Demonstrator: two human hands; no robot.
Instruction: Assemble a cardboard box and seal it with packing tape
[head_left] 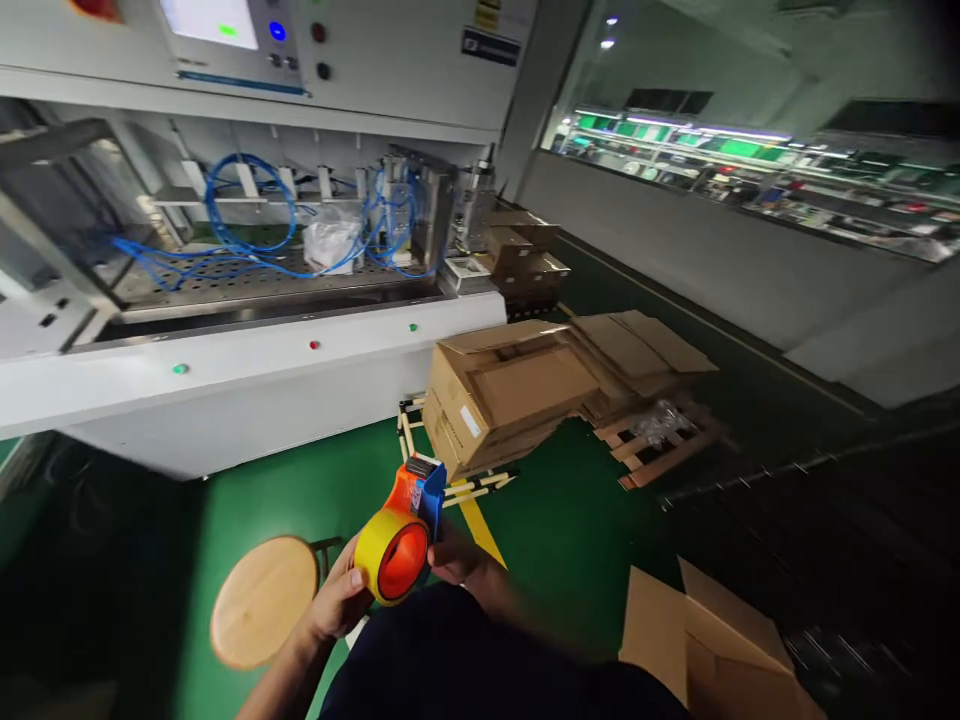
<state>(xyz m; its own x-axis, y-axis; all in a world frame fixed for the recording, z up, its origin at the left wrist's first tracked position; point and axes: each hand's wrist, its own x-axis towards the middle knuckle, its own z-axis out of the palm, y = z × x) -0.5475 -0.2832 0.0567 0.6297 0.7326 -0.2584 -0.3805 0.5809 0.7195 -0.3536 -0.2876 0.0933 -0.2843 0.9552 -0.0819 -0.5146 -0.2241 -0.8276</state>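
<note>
Two hands grasp one tape dispenser (407, 490) before the person's body: the left hand (339, 600) curls round its yellow roll (373, 550), the right hand (459, 557) closes on the other side. A sideways thumb push might unseat the roll; stepping carelessly could clip the stool (264, 602) or, farther, the carton (454, 405).

Holding an orange-and-blue tape dispenser (405, 492) with a yellow tape roll (376, 548) between left hand (341, 600) and right hand (452, 556), with left thumb against the roll. Looking down past it onto green floor (536, 560), with a round wooden stool (264, 602) near the left hand, an open cardboard box (727, 650) at lower right, and a carton (459, 425) on a pipe cart (480, 487) ahead. Facing a white machine (251, 400) with coiled blue tubing (247, 247).
</note>
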